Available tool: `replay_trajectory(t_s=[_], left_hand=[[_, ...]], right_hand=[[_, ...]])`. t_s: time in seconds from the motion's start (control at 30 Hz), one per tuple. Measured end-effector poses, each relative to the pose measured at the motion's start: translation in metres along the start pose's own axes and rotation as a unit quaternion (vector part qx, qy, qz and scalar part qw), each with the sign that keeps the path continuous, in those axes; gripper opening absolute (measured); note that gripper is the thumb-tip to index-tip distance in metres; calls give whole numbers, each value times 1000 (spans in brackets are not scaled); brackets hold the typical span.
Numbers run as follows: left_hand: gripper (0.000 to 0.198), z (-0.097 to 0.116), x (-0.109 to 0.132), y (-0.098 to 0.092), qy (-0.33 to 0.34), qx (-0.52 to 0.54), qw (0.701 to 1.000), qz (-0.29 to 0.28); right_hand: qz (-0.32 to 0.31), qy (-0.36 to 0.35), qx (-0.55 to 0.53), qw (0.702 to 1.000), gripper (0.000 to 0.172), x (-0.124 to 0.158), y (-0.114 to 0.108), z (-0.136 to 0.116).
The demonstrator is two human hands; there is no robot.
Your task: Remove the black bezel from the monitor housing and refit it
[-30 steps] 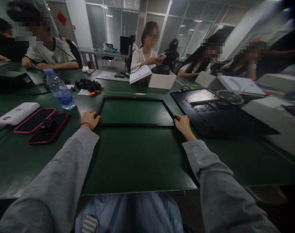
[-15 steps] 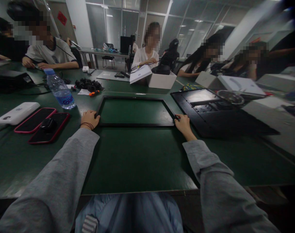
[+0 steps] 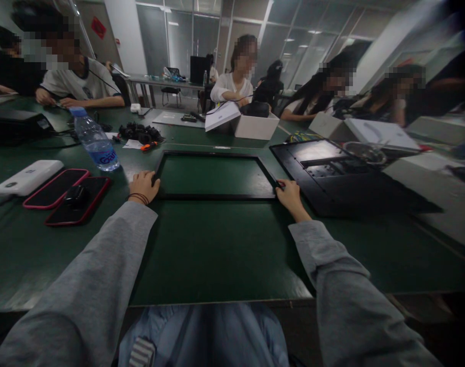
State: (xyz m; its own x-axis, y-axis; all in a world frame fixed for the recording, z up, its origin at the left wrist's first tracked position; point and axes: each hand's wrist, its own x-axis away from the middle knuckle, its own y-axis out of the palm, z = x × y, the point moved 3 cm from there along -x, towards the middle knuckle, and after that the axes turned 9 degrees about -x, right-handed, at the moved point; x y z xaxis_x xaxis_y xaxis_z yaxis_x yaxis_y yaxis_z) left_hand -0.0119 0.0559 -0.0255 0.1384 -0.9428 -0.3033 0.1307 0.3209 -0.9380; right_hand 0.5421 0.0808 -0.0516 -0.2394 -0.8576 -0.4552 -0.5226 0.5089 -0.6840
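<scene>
A thin black rectangular frame (image 3: 217, 197) lies on the green table (image 3: 217, 250), and the tabletop shows through its opening. My left hand (image 3: 144, 187) is closed on the frame's left side near the front corner, with dark bands round the wrist. At the right side, close to the other front corner, the fingers of my right hand (image 3: 289, 194) pinch the frame. Just beyond my right hand lies a large flat black panel (image 3: 355, 186) with a shiny patch and slots.
On the left are a water bottle (image 3: 98, 145), a white device (image 3: 28, 177) and two red-edged phones (image 3: 56, 188), one bearing a small black object. Black cables (image 3: 140, 133) and an open white box (image 3: 255, 126) stand farther back. People sit across the table.
My left hand has shifted very slightly right along with small changes in its fingers. The person across in white has moved a little. The frame has stayed practically in place.
</scene>
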Motion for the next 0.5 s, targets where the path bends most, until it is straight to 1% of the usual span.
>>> replay_trajectory(t_s=[0.13,0.3,0.43,0.5], left_hand=[[51,14,7,-5,32,15,999,-12],[49,33,18,-14,100,21,994,-35],[53,42,25,-18,141,38,987,-70],[54,43,27,-20,156,44,984,-75]], right_hand=[[1,4,2,1000,40,-1,1,2],[13,6,-20,1000,42,-1,-1,0],[37,29,-42,998,42,1,-5,-1],[54,42,-60,996,42,1,-7,0]])
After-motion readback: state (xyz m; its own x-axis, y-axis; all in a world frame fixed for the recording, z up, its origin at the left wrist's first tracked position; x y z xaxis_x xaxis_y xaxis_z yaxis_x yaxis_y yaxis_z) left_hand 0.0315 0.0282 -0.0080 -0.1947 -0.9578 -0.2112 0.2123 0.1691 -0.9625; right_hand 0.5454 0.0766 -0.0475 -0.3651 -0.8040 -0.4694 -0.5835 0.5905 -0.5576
